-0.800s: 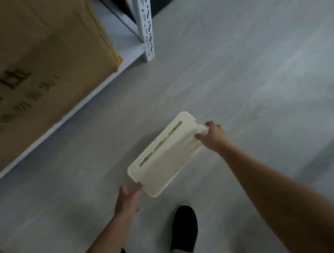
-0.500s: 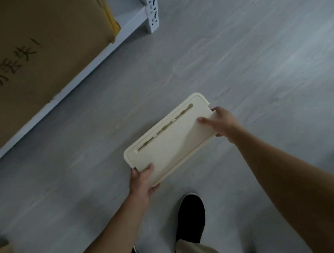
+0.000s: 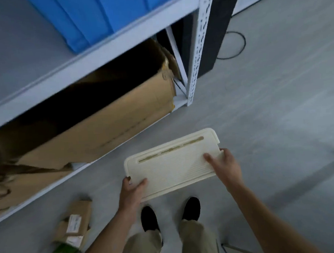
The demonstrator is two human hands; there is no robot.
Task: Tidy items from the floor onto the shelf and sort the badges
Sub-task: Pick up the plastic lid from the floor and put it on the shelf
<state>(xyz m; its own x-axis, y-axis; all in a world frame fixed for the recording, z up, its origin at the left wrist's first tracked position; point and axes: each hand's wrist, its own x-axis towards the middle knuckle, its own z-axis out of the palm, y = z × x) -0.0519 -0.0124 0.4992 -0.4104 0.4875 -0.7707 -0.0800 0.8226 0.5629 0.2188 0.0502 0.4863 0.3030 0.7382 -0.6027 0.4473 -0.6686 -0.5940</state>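
Note:
I hold a cream plastic tray (image 3: 173,161), flat side up, with a slotted line along its far edge, in front of my waist. My left hand (image 3: 132,191) grips its near left corner, thumb on top. My right hand (image 3: 224,164) grips its right end, thumb resting on the ribbed surface. The white metal shelf (image 3: 104,47) stands ahead and to the left, its middle board at about the tray's far side. No badges show in this view.
A blue bin (image 3: 93,14) sits on the middle board. A large cardboard box (image 3: 109,119) fills the bottom level. A small cardboard parcel (image 3: 74,225) with labels and green stuff lies on the floor at left. A black cabinet (image 3: 218,22) and cable (image 3: 233,45) stand behind the shelf post.
The tray has come up off the floor and now lies level in both hands. My view has risen, and the middle shelf board and blue bin have come into sight.

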